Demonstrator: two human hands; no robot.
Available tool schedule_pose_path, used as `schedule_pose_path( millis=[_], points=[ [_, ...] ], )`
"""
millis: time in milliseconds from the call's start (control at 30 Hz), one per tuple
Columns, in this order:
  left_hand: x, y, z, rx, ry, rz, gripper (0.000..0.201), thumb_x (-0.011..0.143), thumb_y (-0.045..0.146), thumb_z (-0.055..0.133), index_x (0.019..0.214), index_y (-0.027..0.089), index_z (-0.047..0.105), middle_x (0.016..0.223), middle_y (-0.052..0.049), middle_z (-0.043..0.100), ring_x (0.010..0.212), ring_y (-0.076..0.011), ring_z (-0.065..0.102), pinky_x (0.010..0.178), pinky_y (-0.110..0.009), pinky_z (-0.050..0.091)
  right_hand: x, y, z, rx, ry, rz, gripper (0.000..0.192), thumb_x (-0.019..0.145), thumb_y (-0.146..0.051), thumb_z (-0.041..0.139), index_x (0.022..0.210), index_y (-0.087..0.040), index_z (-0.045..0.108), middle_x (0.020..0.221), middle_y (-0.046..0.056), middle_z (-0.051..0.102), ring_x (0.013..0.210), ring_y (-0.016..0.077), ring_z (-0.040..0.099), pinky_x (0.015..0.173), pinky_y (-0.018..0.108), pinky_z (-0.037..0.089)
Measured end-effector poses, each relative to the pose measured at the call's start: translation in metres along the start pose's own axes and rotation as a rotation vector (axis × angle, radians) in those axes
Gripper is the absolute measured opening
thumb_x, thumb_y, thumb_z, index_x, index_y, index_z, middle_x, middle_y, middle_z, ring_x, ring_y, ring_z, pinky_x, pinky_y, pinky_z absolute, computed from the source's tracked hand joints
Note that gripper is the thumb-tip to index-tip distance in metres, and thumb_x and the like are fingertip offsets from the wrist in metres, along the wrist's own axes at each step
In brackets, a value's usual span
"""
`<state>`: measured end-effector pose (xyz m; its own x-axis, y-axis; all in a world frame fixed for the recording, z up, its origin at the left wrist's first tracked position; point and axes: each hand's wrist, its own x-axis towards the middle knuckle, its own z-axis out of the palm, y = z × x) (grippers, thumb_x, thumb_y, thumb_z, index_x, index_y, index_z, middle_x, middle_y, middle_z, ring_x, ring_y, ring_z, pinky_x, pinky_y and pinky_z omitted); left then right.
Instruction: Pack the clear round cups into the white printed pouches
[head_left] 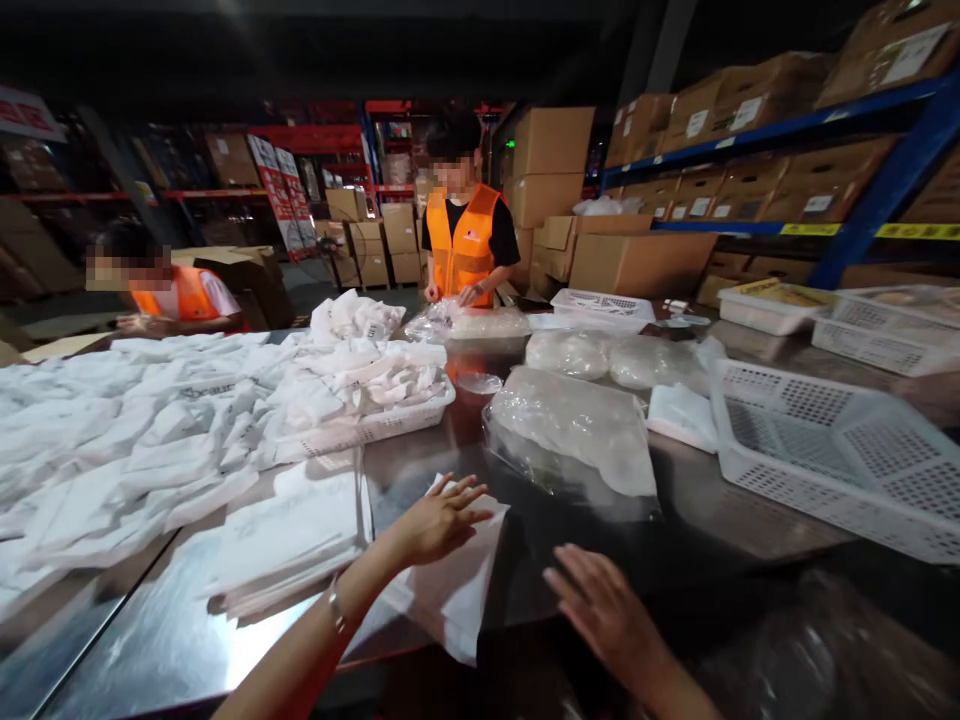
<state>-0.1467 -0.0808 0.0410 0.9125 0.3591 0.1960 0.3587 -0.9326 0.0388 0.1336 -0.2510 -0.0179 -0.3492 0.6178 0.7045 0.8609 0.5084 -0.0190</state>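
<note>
I take my bearings from the stack of flat white bags [300, 530] lying on the metal table [157, 640]. The loose bag [450, 600] I'm working at lies just right of that stack, set a little askew. It looks thin, matte and nearly flat, white with a few soft creases; part of it is greyed by shade, its far right corner is pointed, and its near corner droops past the table's front edge. I can't make out any print on it.

My left hand [442, 520], right of the stack, is palm down over the bag's far part, fingers spread; I can't tell how firmly it touches. My right hand [600, 605] is farther right of the stack, fingers loosely extended, with nothing visible in its grasp.

Beyond the stack I see a basket [367, 432] heaped with crumpled white bags. A clear plastic bag [577, 430] with milky contents lies beyond it to the right, and a person in an orange vest [465, 240] stands farther back.
</note>
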Motion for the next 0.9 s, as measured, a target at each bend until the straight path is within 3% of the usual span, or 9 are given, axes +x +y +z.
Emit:
schedule_pose_path(
  millis=[67,167,300,400,500,633,733,833,900],
  points=[
    [0.026,0.002,0.014,-0.048,-0.071,-0.002,0.046,0.094,0.031,0.048,0.141,0.029,0.044,0.149,-0.008,0.041,0.139,-0.0304,0.035,0.112,-0.058,0.028,0.032,-0.031,0.041,-0.04,-0.053,-0.299,0.048,0.094,-0.01,0.043,0.133,-0.036,0.052,0.126,0.004,0.063,0.121,0.023,0.054,0.099,0.047,0.045],
    [0.035,0.006,0.034,-0.035,0.0,-0.157,0.051,0.097,0.035,0.043,0.146,0.022,0.036,0.152,-0.011,0.035,0.142,-0.0331,0.027,0.112,-0.063,0.021,0.056,-0.053,0.078,0.01,-0.039,-0.42,0.033,0.095,-0.011,0.042,0.119,-0.024,0.062,0.117,0.007,0.068,0.118,0.0247,0.057,0.097,0.049,0.048],
    [0.0,-0.006,0.023,0.049,0.128,-0.272,0.059,0.095,0.016,0.038,0.151,0.017,0.019,0.155,-0.015,0.025,0.145,-0.0278,0.02,0.114,-0.055,0.025,0.047,-0.03,0.075,0.182,-0.124,-0.436,0.027,0.097,-0.019,0.045,0.115,-0.029,0.062,0.12,0.007,0.066,0.115,0.0216,0.06,0.094,0.046,0.051],
    [-0.045,-0.022,0.009,0.201,0.116,-0.222,0.083,0.08,-0.007,0.039,0.152,0.027,0.013,0.158,-0.01,0.02,0.146,-0.0255,0.016,0.117,-0.053,0.02,0.045,-0.009,0.065,0.256,-0.152,-0.382,0.029,0.095,-0.019,0.048,0.115,-0.033,0.062,0.123,0.006,0.065,0.116,0.0204,0.059,0.097,0.045,0.049],
    [-0.078,-0.027,0.012,0.232,0.033,0.001,0.081,0.08,0.0,0.052,0.149,0.034,0.024,0.156,-0.007,0.026,0.144,-0.0258,0.024,0.117,-0.054,0.018,0.063,-0.005,0.067,0.266,-0.159,-0.402,0.036,0.093,-0.014,0.05,0.124,-0.03,0.058,0.126,0.009,0.063,0.122,0.0241,0.054,0.1,0.051,0.045],
    [-0.086,-0.01,0.025,0.055,0.062,0.12,0.06,0.087,0.017,0.058,0.143,0.026,0.04,0.146,-0.011,0.044,0.138,-0.0258,0.037,0.115,-0.049,0.027,0.082,-0.013,0.07,0.419,-0.275,-0.401,0.035,0.094,-0.012,0.044,0.124,-0.023,0.06,0.121,0.013,0.065,0.124,0.025,0.053,0.105,0.054,0.039],
    [-0.085,0.011,0.017,-0.208,0.082,0.061,0.049,0.089,0.014,0.05,0.137,0.026,0.05,0.134,-0.008,0.058,0.127,-0.0221,0.051,0.112,-0.042,0.035,0.078,-0.014,0.06,0.657,-0.459,-0.236,0.035,0.094,-0.02,0.041,0.121,-0.02,0.063,0.118,0.013,0.067,0.118,0.026,0.057,0.107,0.053,0.037],
    [-0.088,0.026,-0.003,-0.521,0.171,-0.244,0.027,0.088,0.023,0.051,0.107,0.027,0.069,0.1,-0.005,0.073,0.093,-0.022,0.067,0.091,-0.035,0.052,0.08,-0.01,0.043,0.903,-0.499,0.27,0.045,0.097,-0.044,0.035,0.102,-0.018,0.071,0.092,0.01,0.073,0.087,0.0256,0.069,0.081,0.041,0.055],
    [-0.086,0.03,-0.016,-0.647,0.265,-0.465,0.029,0.091,0.034,0.046,0.078,0.024,0.07,0.072,-0.003,0.069,0.067,-0.0186,0.062,0.068,-0.029,0.052,0.093,-0.008,0.033,1.001,-0.43,0.613,0.058,0.095,-0.059,0.031,0.082,-0.018,0.07,0.064,0.006,0.067,0.057,0.021,0.065,0.058,0.034,0.053]
  ],
)
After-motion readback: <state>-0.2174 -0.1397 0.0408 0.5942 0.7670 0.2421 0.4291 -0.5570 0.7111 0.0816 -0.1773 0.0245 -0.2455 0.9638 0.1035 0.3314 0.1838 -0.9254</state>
